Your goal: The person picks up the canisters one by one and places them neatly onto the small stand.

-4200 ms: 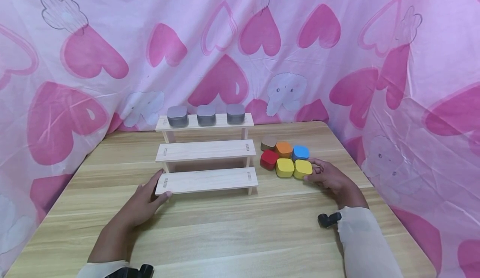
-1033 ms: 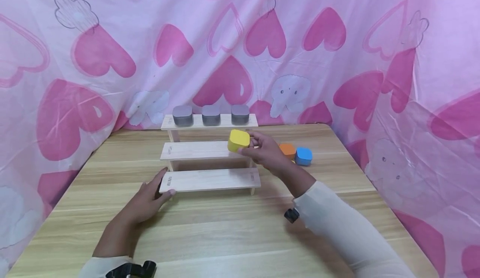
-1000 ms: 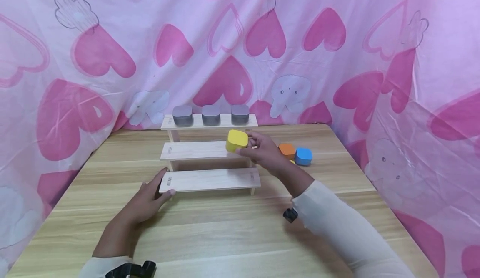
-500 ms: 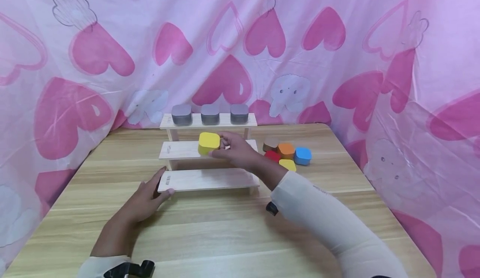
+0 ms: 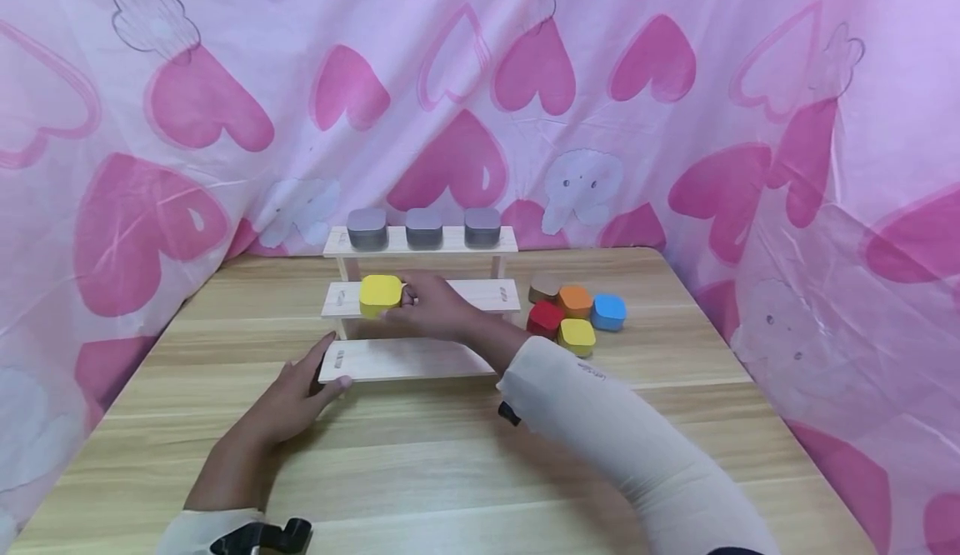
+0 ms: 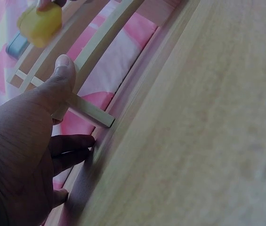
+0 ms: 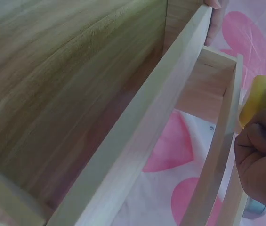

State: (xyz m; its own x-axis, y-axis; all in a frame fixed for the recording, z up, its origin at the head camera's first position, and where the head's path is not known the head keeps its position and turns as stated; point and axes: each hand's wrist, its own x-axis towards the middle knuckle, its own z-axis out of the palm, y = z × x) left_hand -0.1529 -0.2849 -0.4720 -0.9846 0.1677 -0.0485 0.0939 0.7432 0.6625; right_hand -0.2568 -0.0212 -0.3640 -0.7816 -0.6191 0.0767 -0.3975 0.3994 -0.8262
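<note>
A three-tier wooden display shelf [image 5: 412, 361] stands on the table. My left hand [image 5: 292, 403] holds the left end of its lowest tier. In the left wrist view the thumb [image 6: 64, 70] lies on the shelf's edge while the other fingers reach down by the tabletop. Between thumb and fingers, my right hand [image 5: 438, 312] pinches a yellow rounded block [image 5: 380, 295], which overlaps the left part of the middle tier in the head view. The right wrist view shows the same yellow block [image 7: 257, 100] close by the shelf boards.
Three grey blocks [image 5: 423, 230] stand in a row on the top tier. Right of the shelf is a cluster of blocks: red [image 5: 545, 318], orange [image 5: 574, 301], blue [image 5: 608, 312], another yellow [image 5: 577, 336] and a brownish one [image 5: 543, 287]. A pink heart-patterned cloth [image 5: 600, 122] hangs behind the table.
My right hand has taken the front-right yellow block from the cluster and carried it left, past the middle tier's right end to its left part. My left hand stays at the shelf.
</note>
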